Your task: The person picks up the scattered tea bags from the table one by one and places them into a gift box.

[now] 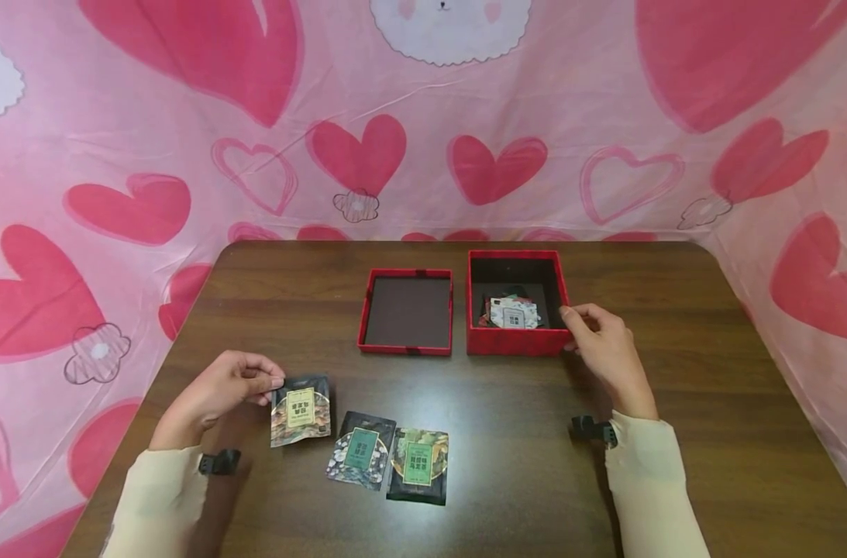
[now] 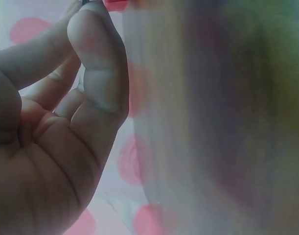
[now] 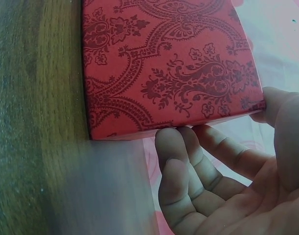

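At the left, my left hand [image 1: 231, 384] pinches the upper left corner of a dark tea packet [image 1: 301, 411] with a yellow label. In the left wrist view the thumb and fingertips [image 2: 93, 39] meet at the top edge; the packet is barely visible there. My right hand [image 1: 604, 345] holds the right side of an open red box [image 1: 517, 342], thumb at the rim and fingers against the outer wall. Dark floral patterning covers the box [image 3: 188, 73] in the right wrist view. Inside it lie several packets, a white-labelled packet [image 1: 514, 313] on top.
Left of the box lies its shallow red lid [image 1: 405, 350], inside facing up. Two more tea packets rest flat near the front: a floral one [image 1: 362, 451] and a green-labelled one [image 1: 419, 466]. A pink heart-printed cloth [image 1: 423, 101] hangs behind the wooden table [image 1: 521, 465].
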`<state>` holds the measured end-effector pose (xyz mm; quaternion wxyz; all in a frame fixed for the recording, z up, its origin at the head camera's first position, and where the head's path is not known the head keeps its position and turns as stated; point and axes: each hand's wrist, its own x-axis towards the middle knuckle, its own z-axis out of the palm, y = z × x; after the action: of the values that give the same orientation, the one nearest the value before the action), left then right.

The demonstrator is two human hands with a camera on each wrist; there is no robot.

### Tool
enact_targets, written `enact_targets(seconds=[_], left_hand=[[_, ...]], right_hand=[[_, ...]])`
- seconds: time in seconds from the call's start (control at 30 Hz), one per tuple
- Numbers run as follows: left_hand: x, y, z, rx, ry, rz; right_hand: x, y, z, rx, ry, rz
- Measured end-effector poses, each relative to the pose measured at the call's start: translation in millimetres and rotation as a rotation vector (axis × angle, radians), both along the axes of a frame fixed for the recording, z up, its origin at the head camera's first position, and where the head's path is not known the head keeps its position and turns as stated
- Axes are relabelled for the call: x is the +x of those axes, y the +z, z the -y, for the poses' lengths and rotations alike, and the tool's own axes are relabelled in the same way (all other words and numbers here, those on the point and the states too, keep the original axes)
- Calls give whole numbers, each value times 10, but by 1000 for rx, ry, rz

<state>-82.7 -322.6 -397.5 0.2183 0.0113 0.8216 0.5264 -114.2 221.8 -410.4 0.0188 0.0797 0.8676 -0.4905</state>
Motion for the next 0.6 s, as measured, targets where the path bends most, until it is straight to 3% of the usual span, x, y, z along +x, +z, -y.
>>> enact_targets(seconds=[0.2,0.6], left_hand=[[-150,138,-72,-23,-29,-31],[-551,370,-473,-14,-117,-90]], right_hand=[[6,-1,-4,2,-2,2],[-7,-9,-1,3,0,-1]])
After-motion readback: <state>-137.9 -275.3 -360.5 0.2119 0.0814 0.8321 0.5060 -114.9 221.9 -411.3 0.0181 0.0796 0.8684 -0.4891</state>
